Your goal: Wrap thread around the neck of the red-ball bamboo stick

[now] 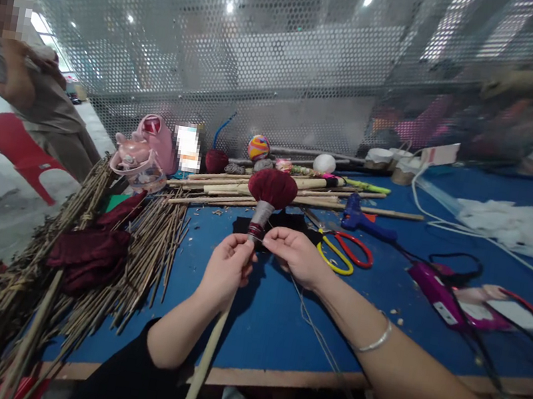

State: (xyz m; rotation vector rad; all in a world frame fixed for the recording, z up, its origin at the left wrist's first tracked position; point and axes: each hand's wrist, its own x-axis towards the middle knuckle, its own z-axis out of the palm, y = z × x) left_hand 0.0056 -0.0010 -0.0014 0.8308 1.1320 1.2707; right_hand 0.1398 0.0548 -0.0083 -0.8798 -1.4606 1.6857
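My left hand point(232, 263) is closed around a pale wooden stick point(204, 365), just below its wrapped upper end. Topping the stick is a round dark-red cloth head point(272, 188), its neck bound with grey thread point(260, 215). With thumb and fingers pinched, my right hand point(296, 253) grips the thread beside that binding. A loose length of thread point(306, 317) trails from under this hand towards the table's front edge. Beyond my right hand lie scissors point(338, 255) with one yellow and one red handle. A black cloth piece point(287, 223) lies behind the hands.
Bundled thin twigs point(151, 255) and dark-red cloth point(90, 256) cover the left side. Sticks point(307, 196) lie along the back. On the right are a blue glue gun point(364, 222), a purple power strip point(438, 297), cables and white plastic point(510, 224). A person point(37, 82) stands at far left.
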